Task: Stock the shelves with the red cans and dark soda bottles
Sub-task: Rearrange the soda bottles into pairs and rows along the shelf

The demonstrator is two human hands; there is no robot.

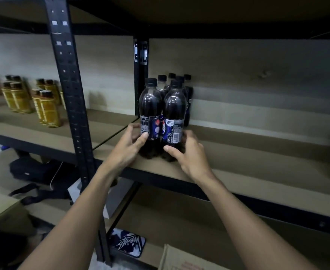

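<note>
Here: dark soda bottles [168,90] stand upright in a tight block on the middle shelf [247,162], near dead centre of view, two abreast and running back toward the wall. Black caps, blue labels. The block sits hard against the rear corner post [140,78] at its eleven o'clock. Likely reason: start a row at the bay's end and leave the long bare board from one to three o'clock for more stock.

Left front bottle [150,115] and right front bottle [174,117] touch each other, bases on the board close to the front lip.

Left hand [130,146], at the block's seven o'clock: thumb on the label, fingers curled round the far side, clamped on the left front bottle low down. Right hand [190,152], at five o'clock: thumb at the base, fingers wrapped behind the right front bottle. A low grip on both suggests sliding or squaring the pair against the rows behind rather than lifting; holding near the base also keeps tall bottles from tipping.

Judgement: bottle stocking under way, much shelf unfilled. No red cans in view.

Outward: front upright [68,84] at ten o'clock; beyond it, gold bottles [45,108] at nine o'clock in the next bay. Black bag [33,170] at eight o'clock, below. Cardboard box [179,258] at six o'clock, contents not visible.
</note>
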